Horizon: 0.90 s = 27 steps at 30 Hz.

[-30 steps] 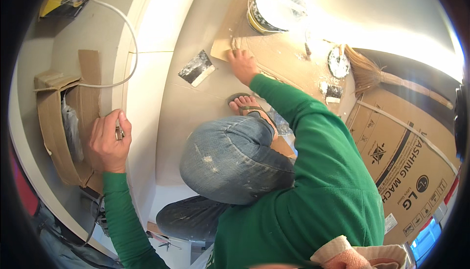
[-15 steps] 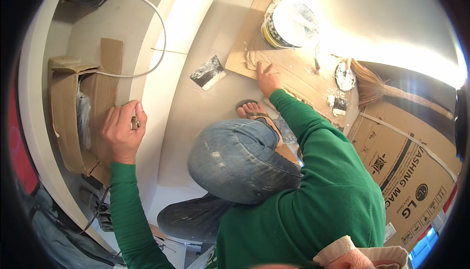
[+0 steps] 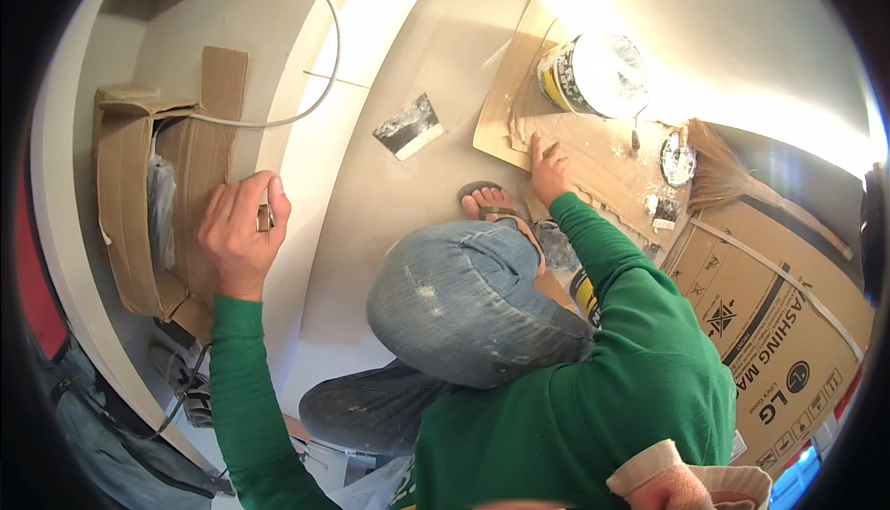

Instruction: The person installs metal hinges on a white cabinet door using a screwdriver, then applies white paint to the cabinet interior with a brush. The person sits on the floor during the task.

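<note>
My left hand (image 3: 243,232) is closed, with a small shiny metal piece (image 3: 265,218) between thumb and fingers; most of that piece is hidden. It is beside an opened cardboard box (image 3: 130,204) holding something in clear plastic. My right hand (image 3: 553,174) grips the near edge of a flattened cardboard sheet (image 3: 607,153), a finger or thumb stretched over its top. On the sheet stand a white-topped bucket (image 3: 565,79) with a yellow and black side, a smeared round lid (image 3: 678,158) and a small black and white scraper (image 3: 665,213).
A dark, white-edged scraper blade (image 3: 408,127) lies on the floor left of the sheet. To the right are a straw broom (image 3: 723,172) and a large printed carton (image 3: 760,325). A grey cable (image 3: 336,42) loops from the box. A can (image 3: 584,297) shows under my right arm.
My right hand has moved right and nearer. The cardboard sheet and its bucket have slid the same way, widening the gap to the floor scraper. The left hand keeps its hold.
</note>
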{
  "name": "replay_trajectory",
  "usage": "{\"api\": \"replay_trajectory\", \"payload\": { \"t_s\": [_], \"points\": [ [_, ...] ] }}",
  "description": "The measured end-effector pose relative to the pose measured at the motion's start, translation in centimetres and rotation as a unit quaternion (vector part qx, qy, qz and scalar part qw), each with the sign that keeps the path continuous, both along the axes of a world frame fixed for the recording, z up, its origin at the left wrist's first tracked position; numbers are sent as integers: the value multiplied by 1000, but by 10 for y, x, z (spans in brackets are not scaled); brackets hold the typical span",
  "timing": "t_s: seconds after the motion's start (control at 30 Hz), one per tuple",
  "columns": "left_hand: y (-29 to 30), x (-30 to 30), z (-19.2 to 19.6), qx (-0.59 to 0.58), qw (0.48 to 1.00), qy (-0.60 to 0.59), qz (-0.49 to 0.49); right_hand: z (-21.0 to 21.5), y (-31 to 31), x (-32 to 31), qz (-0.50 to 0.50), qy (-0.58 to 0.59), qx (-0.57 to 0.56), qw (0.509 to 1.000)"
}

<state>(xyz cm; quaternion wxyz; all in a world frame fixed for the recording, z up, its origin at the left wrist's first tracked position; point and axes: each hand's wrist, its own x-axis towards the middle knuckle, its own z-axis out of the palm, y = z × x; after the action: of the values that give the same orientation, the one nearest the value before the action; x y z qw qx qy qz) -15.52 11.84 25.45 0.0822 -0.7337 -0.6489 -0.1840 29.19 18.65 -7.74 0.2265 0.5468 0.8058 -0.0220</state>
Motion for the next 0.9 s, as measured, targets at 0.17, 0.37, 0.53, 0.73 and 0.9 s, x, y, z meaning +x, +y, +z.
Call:
{"api": "replay_trajectory", "payload": {
  "t_s": [0.17, 0.37, 0.53, 0.73, 0.9],
  "points": [
    [-1, -8, -3, -2, 1000, 5, 5, 33, 13, -68, 104, 236, -99, 961],
    [0, -8, -4, 0, 1000, 7, 7, 7, 38, -206, 413, 280, 41, 865],
    [0, -11, -4, -12, 1000, 8, 7, -10, 54, -251, 483, 67, -101, 867],
    [0, -10, -3, -16, 1000, -6, 4, -15, 88, -235, 536, 252, 46, 804],
    [1, -12, -2, -9, 1000, -5, 4, -21, 86, -238, 504, 282, 85, 812]
  ]
}}
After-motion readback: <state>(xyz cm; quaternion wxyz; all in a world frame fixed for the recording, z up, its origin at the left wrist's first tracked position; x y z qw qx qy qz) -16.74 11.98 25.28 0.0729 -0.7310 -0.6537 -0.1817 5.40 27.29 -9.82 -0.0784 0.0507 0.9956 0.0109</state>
